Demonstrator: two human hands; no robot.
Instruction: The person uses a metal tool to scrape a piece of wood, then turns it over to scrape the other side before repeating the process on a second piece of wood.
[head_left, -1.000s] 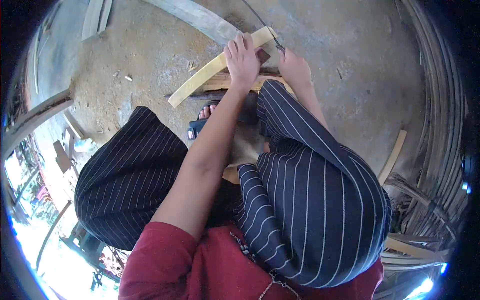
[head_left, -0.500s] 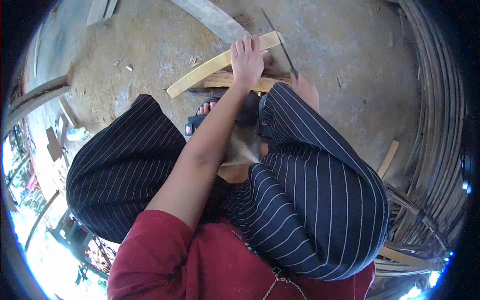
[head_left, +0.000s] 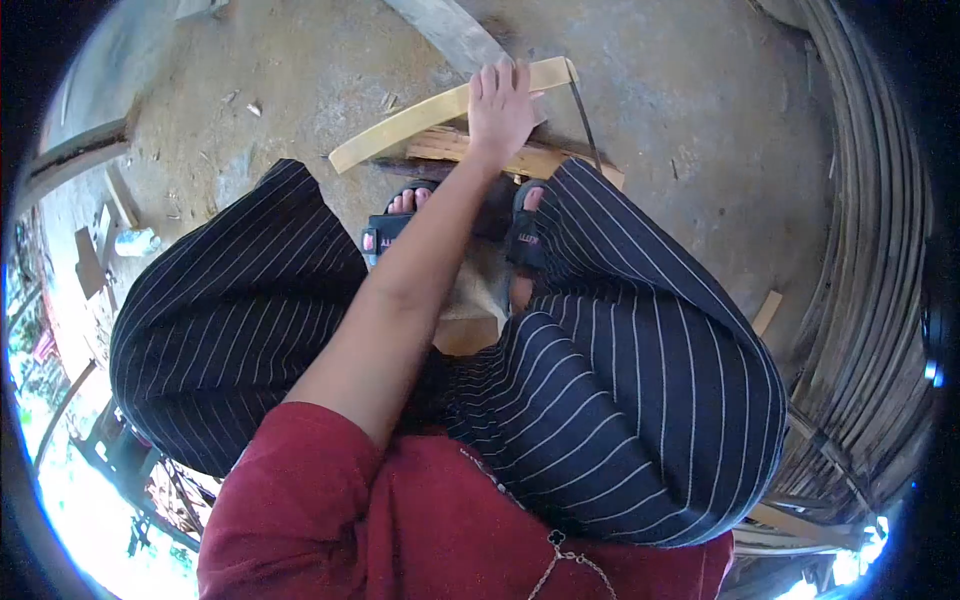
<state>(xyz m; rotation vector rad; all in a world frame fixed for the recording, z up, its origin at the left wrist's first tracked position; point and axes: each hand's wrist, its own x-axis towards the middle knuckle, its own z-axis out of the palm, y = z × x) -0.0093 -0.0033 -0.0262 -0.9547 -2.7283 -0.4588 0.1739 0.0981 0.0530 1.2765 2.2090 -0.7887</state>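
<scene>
The left hand (head_left: 500,108) lies palm-down across a pale, curved bamboo strip (head_left: 400,125), fingers spread flat over it rather than curled around — pressing it down more than gripping it. The strip runs from lower left to upper right across the dirt floor (head_left: 700,110), and under the hand it rests on a chunk of split wood (head_left: 450,150), which seems to serve as a chopping block and keeps the strip's working end off the ground. Just right of the strip's far end stands a thin dark blade (head_left: 586,120), its length running down toward the person's right knee (head_left: 600,200); its edge sits close beside the strip's end, though whether it touches cannot be told. The right hand is hidden behind that knee, so its grip cannot be seen. Both sandalled feet (head_left: 400,215) are planted just behind the block — the person sits low with striped trouser legs spread either side, which puts the work between the knees. A stack of long bamboo slats (head_left: 870,250) curves along the right edge of the view.
</scene>
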